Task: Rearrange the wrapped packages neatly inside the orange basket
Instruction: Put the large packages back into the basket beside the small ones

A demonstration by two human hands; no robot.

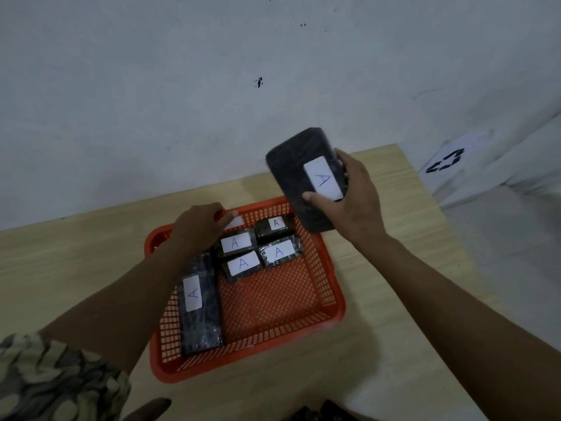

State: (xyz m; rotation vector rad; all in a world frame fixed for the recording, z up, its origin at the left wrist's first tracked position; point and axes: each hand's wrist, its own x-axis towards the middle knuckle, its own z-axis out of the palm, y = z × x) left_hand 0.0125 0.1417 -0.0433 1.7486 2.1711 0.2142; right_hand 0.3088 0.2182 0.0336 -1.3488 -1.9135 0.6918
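An orange mesh basket (331, 299) sits on a light wooden table. A long black wrapped package (200, 311) with a white "A" label lies along the basket's left side. Several small black packages (243, 264) with "A" labels are grouped at its back. My right hand (349, 202) holds a large black labelled package (297, 165) tilted in the air above the basket's back right corner. My left hand (197, 226) reaches into the back left of the basket, its fingers on a package with a white label (235, 222); whether it grips is hidden.
The wooden table (76, 268) stands against a grey wall. A white sheet with a black recycling mark (446, 161) lies on the floor to the right. The front right half of the basket floor is bare mesh.
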